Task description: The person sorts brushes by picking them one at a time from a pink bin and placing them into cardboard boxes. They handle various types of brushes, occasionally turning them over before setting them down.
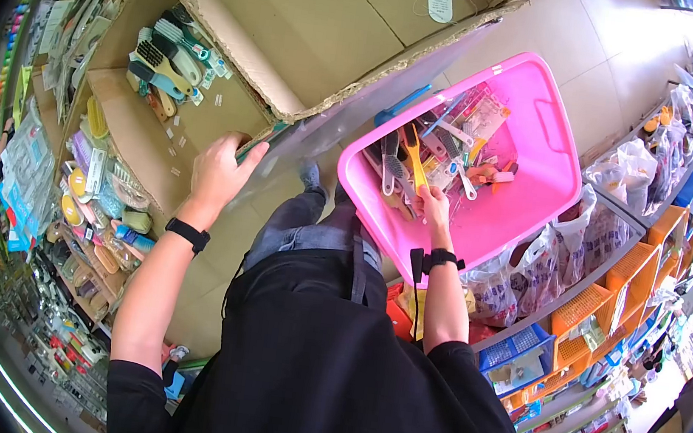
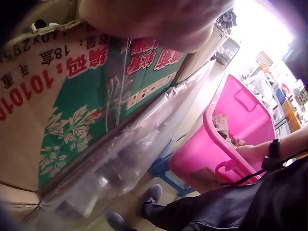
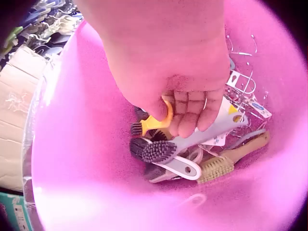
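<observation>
Brush work sits at the centre here. The orange-handled brush [image 3: 155, 123] lies on top of a heap of brushes in the pink tub [image 3: 82, 144], close to the tub's near wall. The right hand [image 3: 168, 62] curls its fingers round the handle. The bristle end pokes out to one side and touches the grey brush [image 3: 192, 142] below it, so to my eye a straight lift would serve best, since dragging it sideways could hook the neighbours. A firmer hold further along the handle would also stop the head from swinging. A wooden brush [image 3: 231, 161] and wire hooks lie just beside the heap and look easy to snag.

The left hand [image 1: 219, 169] is well apart from the tub, with its fingers bent over the rim of the cardboard box [image 1: 301, 15], where a clear plastic sheet [image 2: 144, 139] hangs down. It looks well placed to steady the box.

The palm covers most of the orange handle, so I cannot tell where the thumb sits or how tight the grip is. The left wrist view shows that hand only as a blur at the top edge. The shelves on both sides are too small and warped to read.
</observation>
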